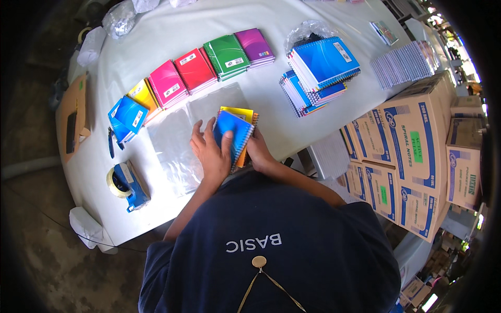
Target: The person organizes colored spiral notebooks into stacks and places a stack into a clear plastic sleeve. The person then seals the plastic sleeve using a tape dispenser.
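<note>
1. Left hand (211, 156) is loosely open, thumb on the blue notebook's (232, 130) cover; right hand (261, 154) is at the coil side, closure cannot be told
2. Yellow notebook (241, 111) lies beneath, near the white table's (284, 138) near edge
3. Likely light, stiffish, slick; best pinched across both covers, off the coil
4. Clear plastic sheet (172, 156) lies leftward
</note>
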Available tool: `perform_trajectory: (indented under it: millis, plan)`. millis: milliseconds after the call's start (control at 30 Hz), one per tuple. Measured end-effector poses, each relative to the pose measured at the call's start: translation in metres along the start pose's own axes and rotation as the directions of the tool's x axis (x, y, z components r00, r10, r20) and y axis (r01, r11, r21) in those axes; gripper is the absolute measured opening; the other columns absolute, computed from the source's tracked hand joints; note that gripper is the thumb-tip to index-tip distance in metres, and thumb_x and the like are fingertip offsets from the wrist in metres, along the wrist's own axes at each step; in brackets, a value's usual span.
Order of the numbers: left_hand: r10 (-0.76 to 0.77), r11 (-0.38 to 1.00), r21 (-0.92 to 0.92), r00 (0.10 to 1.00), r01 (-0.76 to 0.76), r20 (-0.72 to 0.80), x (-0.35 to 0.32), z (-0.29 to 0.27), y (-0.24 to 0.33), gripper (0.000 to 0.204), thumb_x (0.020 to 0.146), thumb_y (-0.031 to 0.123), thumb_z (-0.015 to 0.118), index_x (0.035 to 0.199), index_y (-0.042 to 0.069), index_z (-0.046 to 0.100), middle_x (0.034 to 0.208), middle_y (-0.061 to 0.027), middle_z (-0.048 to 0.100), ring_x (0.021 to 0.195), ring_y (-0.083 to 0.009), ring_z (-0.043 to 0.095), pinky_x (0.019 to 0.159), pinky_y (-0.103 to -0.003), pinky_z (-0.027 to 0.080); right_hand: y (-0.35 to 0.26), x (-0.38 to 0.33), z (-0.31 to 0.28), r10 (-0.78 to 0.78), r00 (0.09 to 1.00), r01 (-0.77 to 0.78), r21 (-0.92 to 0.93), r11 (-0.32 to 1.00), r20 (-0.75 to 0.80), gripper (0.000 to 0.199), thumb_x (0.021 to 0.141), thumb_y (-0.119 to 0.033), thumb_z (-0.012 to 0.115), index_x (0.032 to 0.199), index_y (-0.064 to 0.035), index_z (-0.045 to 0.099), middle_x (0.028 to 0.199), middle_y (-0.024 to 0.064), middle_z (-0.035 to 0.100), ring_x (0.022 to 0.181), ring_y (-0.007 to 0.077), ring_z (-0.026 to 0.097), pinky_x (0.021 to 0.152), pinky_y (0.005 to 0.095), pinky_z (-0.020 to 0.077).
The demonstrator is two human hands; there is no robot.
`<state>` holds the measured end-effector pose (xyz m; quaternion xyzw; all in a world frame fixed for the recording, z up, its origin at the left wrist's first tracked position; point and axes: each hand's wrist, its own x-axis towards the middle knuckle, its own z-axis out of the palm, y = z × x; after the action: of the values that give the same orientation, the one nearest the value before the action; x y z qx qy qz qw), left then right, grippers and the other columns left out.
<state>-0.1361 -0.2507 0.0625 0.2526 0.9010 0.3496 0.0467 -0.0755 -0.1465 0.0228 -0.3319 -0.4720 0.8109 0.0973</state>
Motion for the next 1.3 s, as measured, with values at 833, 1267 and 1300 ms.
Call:
perform_trajectory:
  millis: [833, 1267, 1300]
  plan:
    - [0.110, 0.602, -0.794, 0.994, -0.082, -0.020, -0.019, 0.024, -0.059, 0.103, 0.050, 0.020, 0.091, 0.129, 0.005, 0.026, 0.110, -0.0113, 0.043, 0.103, -0.0213, 0.048, 0.090, -0.035, 0.041, 0.004, 0.028, -0.015, -0.359, 0.729, 0.506, -0.106, 0.856, 0.584, 0.108, 0.052, -0.043, 0.087, 0.135, -0.0037, 0.030, 0.122, 0.0131, 0.047, 0.112, 0.0231, 0.048, 0.093, 0.0371, 0.0403]
    - [0.038, 0.937, -0.350, 0.995, -0.004, 0.091, -0.021, 0.024, -0.097, 0.071, 0.059, 0.022, 0.086, 0.115, 0.000, 0.048, 0.106, -0.0151, 0.061, 0.101, -0.0281, 0.059, 0.086, -0.036, 0.047, 0.034, 0.053, -0.028, -0.382, 0.737, 0.652, -0.436, 0.620, 0.558, 0.073, 0.055, -0.035, 0.088, 0.110, -0.0020, 0.054, 0.104, 0.0143, 0.062, 0.096, 0.0296, 0.062, 0.083, 0.0361, 0.0487]
    - [0.031, 0.902, -0.431, 0.995, 0.015, 0.099, -0.017, 0.011, -0.097, 0.071, 0.059, 0.022, 0.086, 0.115, -0.001, 0.049, 0.106, -0.0151, 0.062, 0.100, -0.0264, 0.061, 0.086, -0.036, 0.048, 0.018, 0.045, -0.009, -0.459, 0.674, 0.727, -0.407, 0.553, 0.579, 0.071, 0.056, -0.036, 0.087, 0.109, -0.0019, 0.054, 0.103, 0.0147, 0.062, 0.095, 0.0297, 0.063, 0.082, 0.0365, 0.0489]
